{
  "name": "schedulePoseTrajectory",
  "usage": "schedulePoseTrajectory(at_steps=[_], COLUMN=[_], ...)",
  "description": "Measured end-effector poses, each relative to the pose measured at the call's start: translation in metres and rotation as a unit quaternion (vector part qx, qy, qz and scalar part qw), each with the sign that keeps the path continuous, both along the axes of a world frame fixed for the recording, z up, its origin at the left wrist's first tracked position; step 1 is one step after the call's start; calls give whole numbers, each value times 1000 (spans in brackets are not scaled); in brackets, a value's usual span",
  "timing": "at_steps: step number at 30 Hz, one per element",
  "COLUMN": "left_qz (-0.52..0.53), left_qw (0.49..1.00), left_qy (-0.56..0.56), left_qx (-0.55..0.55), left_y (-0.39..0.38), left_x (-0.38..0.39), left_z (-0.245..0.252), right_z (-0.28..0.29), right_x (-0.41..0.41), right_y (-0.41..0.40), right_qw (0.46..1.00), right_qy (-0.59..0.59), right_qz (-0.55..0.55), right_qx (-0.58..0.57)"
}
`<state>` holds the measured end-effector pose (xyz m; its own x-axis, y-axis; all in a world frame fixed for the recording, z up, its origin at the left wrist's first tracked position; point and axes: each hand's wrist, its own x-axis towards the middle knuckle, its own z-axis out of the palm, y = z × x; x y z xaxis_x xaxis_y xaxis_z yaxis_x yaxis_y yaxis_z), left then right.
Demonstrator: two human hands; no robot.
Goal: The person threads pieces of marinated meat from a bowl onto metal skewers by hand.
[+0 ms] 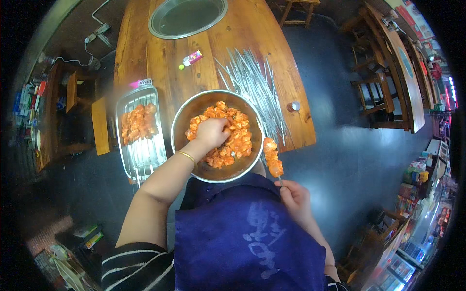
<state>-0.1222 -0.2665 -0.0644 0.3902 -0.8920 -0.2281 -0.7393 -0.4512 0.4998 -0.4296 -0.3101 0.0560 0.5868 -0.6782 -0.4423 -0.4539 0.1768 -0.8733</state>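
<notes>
My left hand (213, 132) reaches into a round metal bowl (176, 152) of orange-red, sauce-coated meat pieces (240, 140). Its fingers curl down among the pieces, and their tips are hidden, so I cannot tell whether they grip one. Outside the bowl, on its right, my right hand (296, 196) pinches the lower end of a thin metal skewer (280, 178). Several chunks of the same coated meat (273, 158) are threaded along that skewer. To the left, a rectangular metal tray (160, 140) holds several loaded skewers (140, 123) side by side.
A heap of bare metal skewers (255, 87) lies on the wooden table (174, 74), behind and right of the bowl. A small jar (293, 106) stands near the right edge. Farther back are a pink-and-white packet (193, 58), a green ball (181, 67) and a large round metal pan (187, 34).
</notes>
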Motion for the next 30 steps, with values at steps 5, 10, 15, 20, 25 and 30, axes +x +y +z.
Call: schedulePoseTrajectory(at_steps=[5,10,15,20,25,30], left_qz=[-2,-9,110,266,273,276], left_qw=[999,996,941,553,418,358], left_qy=[18,-30,319,769,819,849], left_qx=[34,80,-12,-178,-282,-274], left_y=[3,-9,2,17,21,20], left_x=[-7,-15,-2,6,-14,-11], left_z=[5,7,1,50,83,89], right_z=[0,2,8,18,30,19], right_x=[-2,2,4,10,26,23], right_y=[-1,0,-2,-2,-2,1], right_qw=[1000,1000,998,996,979,985], right_qy=[16,13,11,-12,-46,-61], right_qz=[9,23,52,88,179,137], right_qx=[-4,-10,-32,2,-92,-81])
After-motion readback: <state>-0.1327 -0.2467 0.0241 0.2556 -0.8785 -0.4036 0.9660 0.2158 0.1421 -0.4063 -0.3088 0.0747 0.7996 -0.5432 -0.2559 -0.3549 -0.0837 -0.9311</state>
